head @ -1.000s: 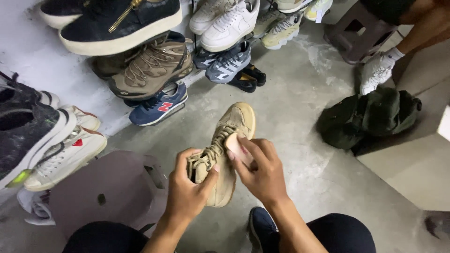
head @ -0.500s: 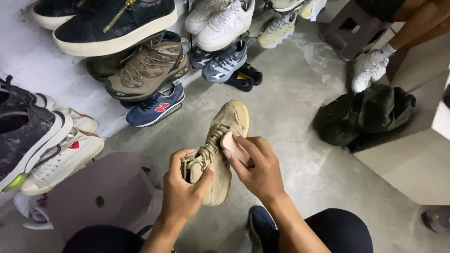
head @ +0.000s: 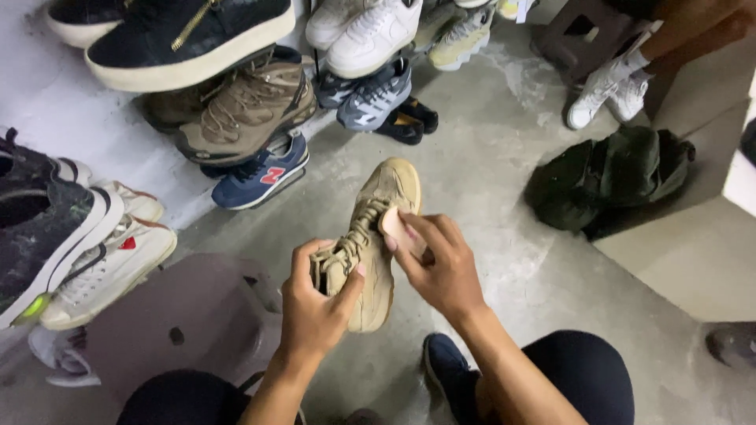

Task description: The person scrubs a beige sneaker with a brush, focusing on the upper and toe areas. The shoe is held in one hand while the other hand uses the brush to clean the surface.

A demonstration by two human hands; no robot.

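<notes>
We hold the tan suede shoe point(head: 376, 236) in the air between our hands, over the concrete floor point(head: 504, 260). Our left hand point(head: 315, 307) grips its heel collar nearest us; our right hand point(head: 441, 267) presses a small pinkish block point(head: 391, 223) to its side by the laces. Its long axis runs away from us, toe farthest.
</notes>
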